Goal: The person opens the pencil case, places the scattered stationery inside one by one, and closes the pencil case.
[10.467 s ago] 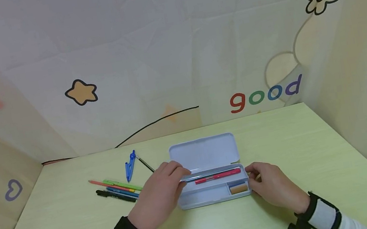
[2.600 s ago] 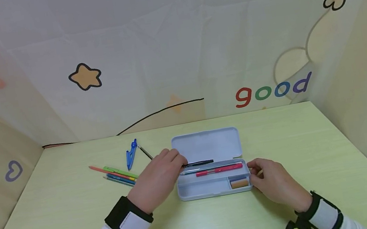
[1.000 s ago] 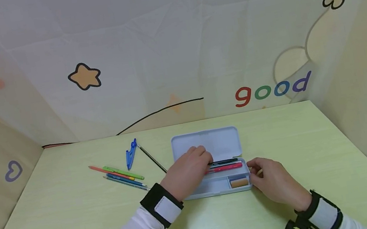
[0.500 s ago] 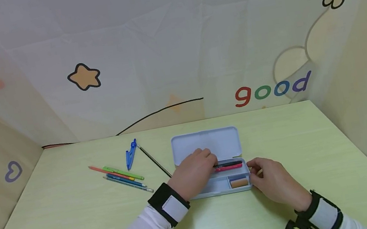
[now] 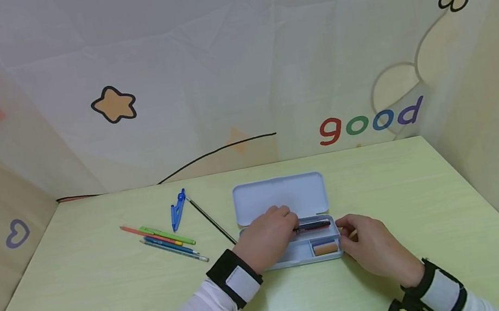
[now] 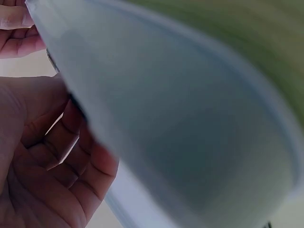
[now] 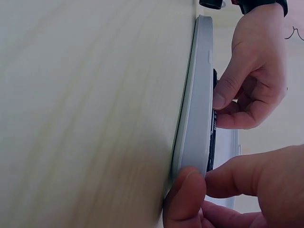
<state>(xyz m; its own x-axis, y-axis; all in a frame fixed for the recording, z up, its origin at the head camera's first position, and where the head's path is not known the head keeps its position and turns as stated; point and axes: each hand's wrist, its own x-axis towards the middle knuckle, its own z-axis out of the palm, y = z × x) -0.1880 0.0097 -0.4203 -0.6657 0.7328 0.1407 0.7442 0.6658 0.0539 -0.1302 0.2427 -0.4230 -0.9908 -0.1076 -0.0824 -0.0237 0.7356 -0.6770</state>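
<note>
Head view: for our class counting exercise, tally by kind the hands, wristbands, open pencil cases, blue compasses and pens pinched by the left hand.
Left hand, right hand: 2
Wristbands: 2
Open pencil case: 1
Blue compass: 1
Pinched black pen: 1
Total: 7

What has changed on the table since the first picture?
The black pen has moved rightward from beside the pencils to the open pencil case, where the left hand pinches it. The right hand stays at the case's right end; the blue compass lies where it was.
</note>
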